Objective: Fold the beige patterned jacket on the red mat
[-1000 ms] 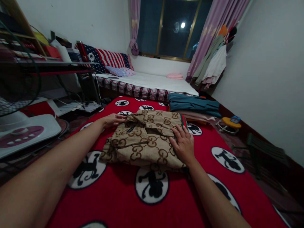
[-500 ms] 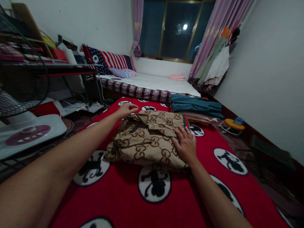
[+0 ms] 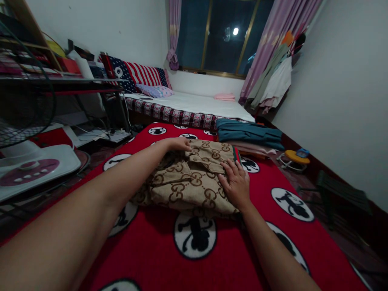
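Observation:
A folded tan jacket [image 3: 178, 194] with a brown double-G print and a green-and-red stripe at its right edge lies on the red blanket [image 3: 145, 250]. My left hand [image 3: 179, 144] is at the jacket's far side, its fingers closed on the cloth near the front flap. The left forearm covers the label and much of the jacket's left part. On the right side my right hand [image 3: 238, 184] lies flat on the jacket, fingers spread.
Folded teal clothing [image 3: 248, 135] tops a pile at the blanket's far right. Beyond stands a bed with a white sheet [image 3: 197, 103]. A desk [image 3: 85, 83] and a fan base [image 3: 39, 169] are at left; a yellow stool [image 3: 294, 157] stands at right.
My left hand has moved right and slightly down from above the jacket's collar end onto its front flap, closing on the cloth. My right hand stays flat in place.

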